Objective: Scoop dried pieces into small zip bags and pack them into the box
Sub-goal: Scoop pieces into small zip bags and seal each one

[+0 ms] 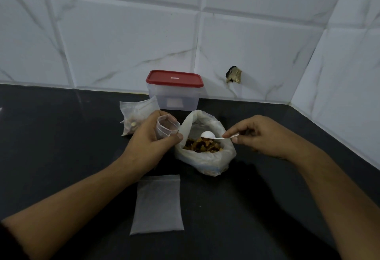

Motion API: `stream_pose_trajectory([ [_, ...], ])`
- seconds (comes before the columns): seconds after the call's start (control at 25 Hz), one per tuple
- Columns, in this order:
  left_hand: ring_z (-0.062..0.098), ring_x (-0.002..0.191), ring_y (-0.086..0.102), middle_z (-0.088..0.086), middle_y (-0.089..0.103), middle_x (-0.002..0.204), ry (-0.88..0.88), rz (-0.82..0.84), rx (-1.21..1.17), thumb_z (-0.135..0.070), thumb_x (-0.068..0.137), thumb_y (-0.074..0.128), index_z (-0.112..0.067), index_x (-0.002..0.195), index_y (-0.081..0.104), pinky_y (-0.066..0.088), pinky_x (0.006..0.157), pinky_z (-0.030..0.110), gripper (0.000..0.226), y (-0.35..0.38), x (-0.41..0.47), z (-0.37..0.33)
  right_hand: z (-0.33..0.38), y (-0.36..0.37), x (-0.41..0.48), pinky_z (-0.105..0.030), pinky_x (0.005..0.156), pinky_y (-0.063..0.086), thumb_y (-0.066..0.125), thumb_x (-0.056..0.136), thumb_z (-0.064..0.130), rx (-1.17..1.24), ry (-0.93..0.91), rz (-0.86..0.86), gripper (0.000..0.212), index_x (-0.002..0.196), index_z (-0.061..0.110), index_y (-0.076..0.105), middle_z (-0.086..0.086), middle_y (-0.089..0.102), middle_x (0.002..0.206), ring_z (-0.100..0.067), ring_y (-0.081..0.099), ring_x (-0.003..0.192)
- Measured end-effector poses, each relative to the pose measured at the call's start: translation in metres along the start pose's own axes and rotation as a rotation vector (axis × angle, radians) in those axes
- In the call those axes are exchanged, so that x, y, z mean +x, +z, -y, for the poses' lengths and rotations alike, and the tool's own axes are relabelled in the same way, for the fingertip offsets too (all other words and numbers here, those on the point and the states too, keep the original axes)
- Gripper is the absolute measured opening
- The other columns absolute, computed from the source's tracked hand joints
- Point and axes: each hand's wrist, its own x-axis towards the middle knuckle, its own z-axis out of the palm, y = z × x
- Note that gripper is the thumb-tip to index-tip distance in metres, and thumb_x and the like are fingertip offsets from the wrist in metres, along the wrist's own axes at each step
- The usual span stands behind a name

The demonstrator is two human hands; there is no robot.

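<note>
Head view, left to right. Filled zip bag slumped on the counter, seal up, brownish pieces in its bottom. Just right of it, left hand curled round a small empty zip bag, held upright, mouth spread open and facing up. Nearer the camera, a flat empty bag lies with its long axis running near to far. Box, clear with a red lid on, stands at the back against the wall. Big open bag sits in front of the box, dried pieces showing inside. White spoon lies roughly level, long axis left to right, bowl pointing left over the pieces; contact with them cannot be told. Right hand pinches the handle end between thumb and fingertips. Counter is dark and matte. Wall is pale marbled tile, meeting a side wall at right, with a ragged hole right of the box.
</note>
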Motion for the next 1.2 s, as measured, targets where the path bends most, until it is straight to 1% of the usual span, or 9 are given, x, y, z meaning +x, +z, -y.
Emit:
stream_pose_trajectory([
  [0.04, 0.004, 0.104, 0.067, -0.005, 0.069, 0.113, 0.002, 0.002, -0.002, -0.017, 0.089, 0.076, -0.025, 0.116, 0.061, 0.055, 0.083, 0.025, 0.031, 0.0, 0.0, 0.0, 0.001, 0.0, -0.001, -0.011, 0.057, 0.045, 0.068, 0.1, 0.02, 0.02, 0.005, 0.023, 0.022, 0.111, 0.037, 0.078, 0.028, 0.067, 0.072, 0.007, 0.061, 0.062],
  [0.12, 0.005, 0.105, 0.067, -0.005, 0.068, 0.114, -0.004, 0.002, -0.004, -0.018, 0.089, 0.076, -0.025, 0.117, 0.061, 0.056, 0.085, 0.028, 0.032, 0.0, 0.0, 0.0, 0.002, 0.001, -0.001, -0.019, 0.055, 0.046, 0.065, 0.102, 0.018, 0.11, -0.006, 0.048, 0.022, 0.112, 0.033, 0.078, 0.02, 0.063, 0.061, -0.001, 0.055, 0.053],
  [0.24, 0.008, 0.108, 0.066, -0.006, 0.068, 0.116, -0.011, 0.004, 0.003, -0.019, 0.089, 0.076, -0.025, 0.117, 0.061, 0.056, 0.085, 0.028, 0.032, 0.0, 0.0, 0.0, 0.004, 0.003, 0.0, -0.026, 0.052, 0.046, 0.064, 0.102, 0.016, 0.293, -0.003, 0.06, 0.02, 0.111, 0.025, 0.079, 0.009, 0.065, 0.065, -0.009, 0.052, 0.055],
  [0.4, 0.004, 0.105, 0.067, -0.007, 0.069, 0.114, -0.003, 0.007, -0.002, -0.019, 0.089, 0.076, -0.025, 0.117, 0.062, 0.055, 0.082, 0.024, 0.033, -0.001, 0.001, 0.002, 0.011, 0.012, 0.003, -0.023, 0.047, 0.041, 0.062, 0.103, 0.013, 0.471, 0.045, 0.061, 0.02, 0.109, 0.019, 0.08, -0.001, 0.067, 0.071, -0.011, 0.048, 0.052],
  [0.6, 0.01, 0.109, 0.067, -0.006, 0.068, 0.115, -0.008, 0.013, 0.0, -0.02, 0.089, 0.077, -0.026, 0.118, 0.062, 0.055, 0.086, 0.029, 0.033, -0.001, 0.002, 0.004, 0.013, 0.021, 0.007, -0.022, 0.043, 0.038, 0.06, 0.103, 0.011, 0.625, 0.21, 0.013, 0.02, 0.106, 0.014, 0.08, -0.005, 0.066, 0.07, -0.008, 0.046, 0.047],
  [0.8, 0.007, 0.106, 0.067, -0.007, 0.069, 0.114, -0.005, 0.009, -0.008, -0.019, 0.089, 0.077, -0.027, 0.117, 0.062, 0.054, 0.083, 0.026, 0.033, -0.001, 0.002, 0.004, 0.01, 0.026, 0.011, -0.022, 0.043, 0.037, 0.056, 0.103, 0.009, 0.734, 0.377, -0.048, 0.024, 0.105, 0.01, 0.08, -0.003, 0.063, 0.066, -0.009, 0.044, 0.045],
  [0.96, 0.009, 0.108, 0.067, -0.006, 0.069, 0.116, -0.012, 0.013, -0.006, -0.019, 0.088, 0.077, -0.027, 0.118, 0.062, 0.056, 0.085, 0.027, 0.034, -0.001, 0.002, 0.005, 0.01, 0.028, 0.011, -0.021, 0.042, 0.034, 0.053, 0.102, 0.008, 0.774, 0.435, -0.05, 0.027, 0.105, 0.007, 0.079, -0.003, 0.058, 0.065, -0.009, 0.041, 0.046],
  [1.12, 0.004, 0.104, 0.068, -0.008, 0.069, 0.113, -0.008, 0.012, -0.007, -0.02, 0.088, 0.078, -0.028, 0.116, 0.062, 0.056, 0.079, 0.022, 0.034, 0.0, 0.002, 0.003, 0.006, 0.027, 0.012, -0.021, 0.041, 0.035, 0.052, 0.102, 0.009, 0.851, 0.455, -0.071, 0.027, 0.106, 0.006, 0.079, -0.003, 0.057, 0.066, -0.009, 0.041, 0.048],
  [1.2, 0.003, 0.103, 0.068, -0.008, 0.069, 0.113, -0.004, 0.012, -0.008, -0.02, 0.088, 0.078, -0.027, 0.116, 0.061, 0.056, 0.079, 0.022, 0.034, 0.0, 0.001, 0.003, 0.004, 0.028, 0.013, -0.021, 0.041, 0.036, 0.053, 0.102, 0.009, 0.832, 0.466, -0.078, 0.027, 0.106, 0.007, 0.08, -0.003, 0.058, 0.067, -0.008, 0.041, 0.047],
])
